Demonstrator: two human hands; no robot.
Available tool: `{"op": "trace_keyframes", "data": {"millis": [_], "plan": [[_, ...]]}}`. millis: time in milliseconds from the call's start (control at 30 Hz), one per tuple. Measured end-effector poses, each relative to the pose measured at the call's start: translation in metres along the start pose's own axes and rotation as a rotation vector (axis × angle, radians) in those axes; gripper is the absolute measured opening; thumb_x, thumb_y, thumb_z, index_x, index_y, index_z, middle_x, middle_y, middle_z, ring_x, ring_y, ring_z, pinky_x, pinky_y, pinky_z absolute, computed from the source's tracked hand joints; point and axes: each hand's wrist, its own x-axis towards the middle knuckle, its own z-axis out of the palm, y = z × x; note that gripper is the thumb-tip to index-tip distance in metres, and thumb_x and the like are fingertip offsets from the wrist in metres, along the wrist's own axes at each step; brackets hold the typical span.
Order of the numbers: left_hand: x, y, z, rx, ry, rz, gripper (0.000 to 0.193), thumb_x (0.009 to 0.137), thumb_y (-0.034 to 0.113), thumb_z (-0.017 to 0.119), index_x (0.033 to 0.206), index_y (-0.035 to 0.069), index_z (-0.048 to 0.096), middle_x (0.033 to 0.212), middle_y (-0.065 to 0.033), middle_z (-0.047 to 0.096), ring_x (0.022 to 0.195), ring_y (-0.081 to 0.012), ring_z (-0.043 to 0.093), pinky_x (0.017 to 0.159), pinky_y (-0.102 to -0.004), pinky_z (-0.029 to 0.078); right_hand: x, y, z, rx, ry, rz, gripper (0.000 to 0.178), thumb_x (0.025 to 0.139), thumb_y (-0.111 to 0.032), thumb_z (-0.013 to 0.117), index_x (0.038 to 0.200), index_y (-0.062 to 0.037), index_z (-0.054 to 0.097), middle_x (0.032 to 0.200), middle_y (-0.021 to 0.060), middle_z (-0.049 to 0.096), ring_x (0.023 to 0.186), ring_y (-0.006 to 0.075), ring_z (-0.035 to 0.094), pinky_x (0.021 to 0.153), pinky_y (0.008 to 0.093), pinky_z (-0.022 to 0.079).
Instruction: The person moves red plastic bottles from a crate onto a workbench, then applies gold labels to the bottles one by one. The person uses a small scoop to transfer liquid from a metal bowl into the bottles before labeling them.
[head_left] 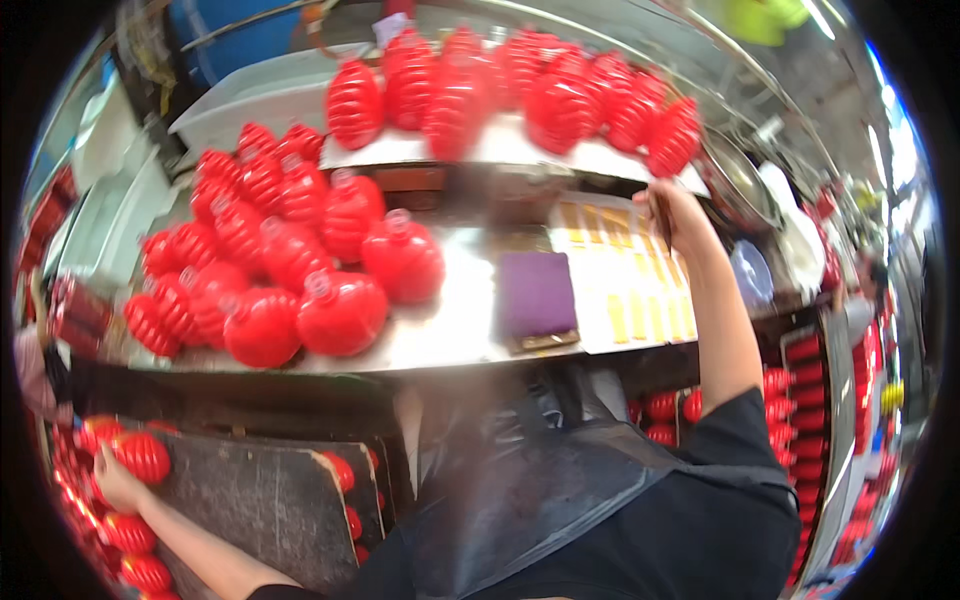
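At the lower left my left hand (122, 486) reaches among red ribbed lantern-shaped bottles, right against one bottle (142, 457). Its fingers are partly hidden and small, so their grip does not show. My right hand (680, 218) is raised at the right end of the white shelf, closed round a thin brownish thing I cannot make out. Just above it stands the last red bottle (673, 138) of the shelf's row. A cluster of similar bottles with clear necks, one of them a round bottle (342, 312), covers the left of the worktable (450, 335).
A folded purple cloth (536, 293) lies mid-table, beside a white sheet with yellow strips (630, 290). White tubs (270, 100) stand behind. A dark board (250, 495) is below left. Racks of red bottles (800, 410) rise at right, near a metal pan (740, 175).
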Motion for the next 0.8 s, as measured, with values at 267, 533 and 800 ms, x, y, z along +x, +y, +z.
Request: {"op": "trace_keyframes", "data": {"millis": [267,533,800], "plan": [[0.018,-0.033,0.033,-0.099,0.127,0.087,0.073,0.094,0.057,0.064,0.147,0.007,0.052,0.14,-0.0134,0.063,0.125,-0.027,0.063,0.103,-0.0381,0.048,0.082,-0.093,-0.043,-1.064,0.618,-0.524,0.032,0.097,-0.035,0.06,0.102,-0.0048,0.069,0.085,0.0184,0.071,0.081,0.0309,0.069,0.073,0.0417,0.051],[-0.079,0.084,-0.044,-0.387,0.201,0.351,0.032,0.105,0.027,0.058,0.129,0.009,0.069,0.133,-0.0081,0.068,0.118,-0.0222,0.065,0.1,-0.0331,0.049,0.163,-0.118,-0.103,-1.59,0.565,-0.277,0.046,0.098,-0.044,0.055,0.107,-0.0018,0.07,0.108,0.027,0.07,0.105,0.0415,0.067,0.092,0.0512,0.052],[-0.214,0.245,-0.063,-0.846,-0.092,0.555,0.025,0.106,0.007,0.053,0.123,-0.006,0.065,0.125,-0.0108,0.068,0.116,-0.0181,0.062,0.106,-0.0319,0.045,0.157,-0.12,-0.167,-1.185,0.381,-0.302,0.032,0.089,-0.025,0.057,0.096,0.0036,0.069,0.089,0.0198,0.072,0.08,0.0325,0.07,0.073,0.0418,0.055]]}}
